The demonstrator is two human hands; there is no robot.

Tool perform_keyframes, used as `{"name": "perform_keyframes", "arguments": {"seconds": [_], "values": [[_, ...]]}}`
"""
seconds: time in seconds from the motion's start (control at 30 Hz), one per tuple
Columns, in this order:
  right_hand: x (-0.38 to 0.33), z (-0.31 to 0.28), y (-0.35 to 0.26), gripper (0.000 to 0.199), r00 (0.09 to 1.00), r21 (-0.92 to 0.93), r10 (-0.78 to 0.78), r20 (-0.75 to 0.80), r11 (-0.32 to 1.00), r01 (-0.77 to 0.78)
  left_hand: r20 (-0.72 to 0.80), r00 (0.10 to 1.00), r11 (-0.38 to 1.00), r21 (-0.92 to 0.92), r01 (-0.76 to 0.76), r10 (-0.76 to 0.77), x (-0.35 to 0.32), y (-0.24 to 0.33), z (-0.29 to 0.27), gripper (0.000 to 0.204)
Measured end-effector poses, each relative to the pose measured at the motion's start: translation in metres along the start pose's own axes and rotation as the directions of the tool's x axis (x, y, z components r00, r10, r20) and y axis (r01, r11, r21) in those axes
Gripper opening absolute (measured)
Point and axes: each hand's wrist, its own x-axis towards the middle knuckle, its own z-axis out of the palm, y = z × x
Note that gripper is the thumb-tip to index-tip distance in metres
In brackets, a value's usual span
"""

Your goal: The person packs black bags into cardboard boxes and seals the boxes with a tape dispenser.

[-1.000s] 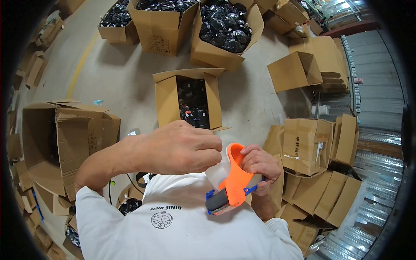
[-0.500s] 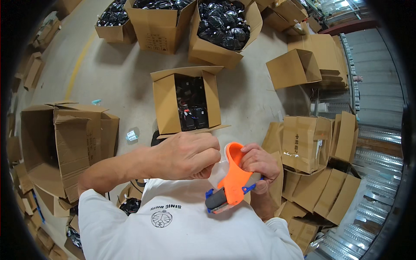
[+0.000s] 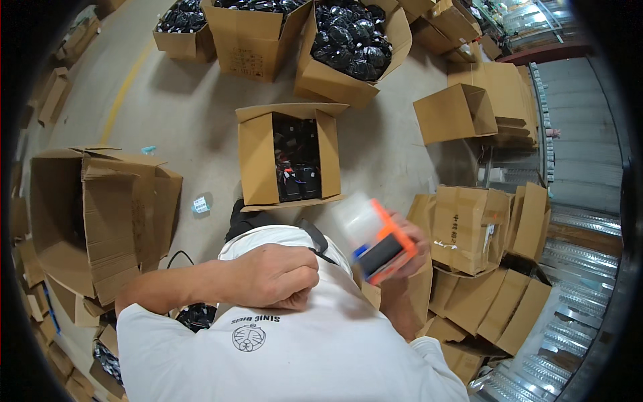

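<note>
My right hand point(image 3: 414, 246) grips an orange hand-held tape dispenser point(image 3: 396, 231) with blue parts and a dark block, to the right in front of my white shirt. A clear tape roll point(image 3: 358, 218) shows at its upper left end, blurred by motion. My left hand point(image 3: 278, 273) is closed, fingers curled, over the front of my shirt. Whatever its fingers might hold is hidden. A gap separates it from the dispenser. Beyond both hands, an open carton point(image 3: 258, 161) on the floor contains black items with a few red and blue bits.
Cartons point(image 3: 251, 50) filled with black-wrapped items stand at the far side. A large open box point(image 3: 110, 221) is on the left. Cardboard boxes point(image 3: 462, 228) pile up at the right beside a metal roller conveyor point(image 3: 583, 264). A small labelled packet point(image 3: 200, 205) lies on the floor.
The tape dispenser has turned in my right hand, its clear roll now showing at the upper left. My left hand has drawn away from it, down and to the left.
</note>
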Motion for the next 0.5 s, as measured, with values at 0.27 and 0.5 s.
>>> {"name": "perform_keyframes", "arguments": {"seconds": [0.27,0.5], "values": [[0.012,-0.003,0.009,0.066,0.997,0.270,-0.066,0.031,0.961,0.055,-0.321,0.931,0.984,-0.087,0.156,-0.176,0.029,-0.017,-0.017,0.019],[0.012,0.006,0.006,0.067,0.997,0.314,-0.025,0.069,0.949,0.002,-0.211,0.946,0.951,-0.238,0.196,-0.247,0.039,-0.020,-0.010,0.034]]}}
